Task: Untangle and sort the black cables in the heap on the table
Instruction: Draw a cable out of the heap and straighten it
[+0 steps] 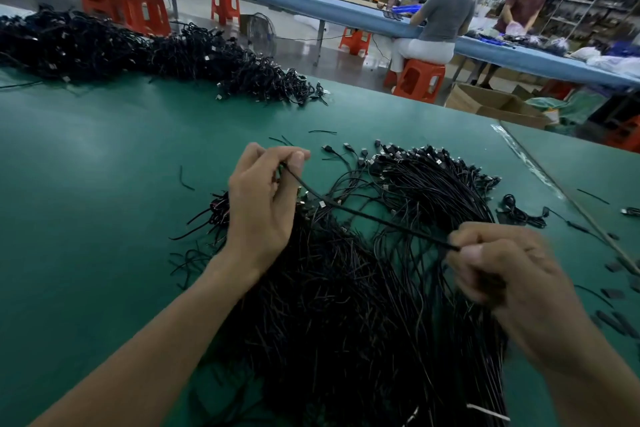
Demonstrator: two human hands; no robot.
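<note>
Heaped black cables, the heap (pixel 346 305), lay nearest on the green table (pixel 104 184), under both forearms. One cable (pixel 374 218) was stretched taut above the heap, probably to draw it clear of its neighbours. Over the heap's left edge the left hand (pixel 263 198) pinched its upper end between thumb and forefinger. Over the heap's right side the right hand (pixel 502 270) pinched the lower end, fingers curled; too blurred to tell more. Beyond the heap a fanned bundle (pixel 433 177) lay with plugs aligned, presumably sorted.
</note>
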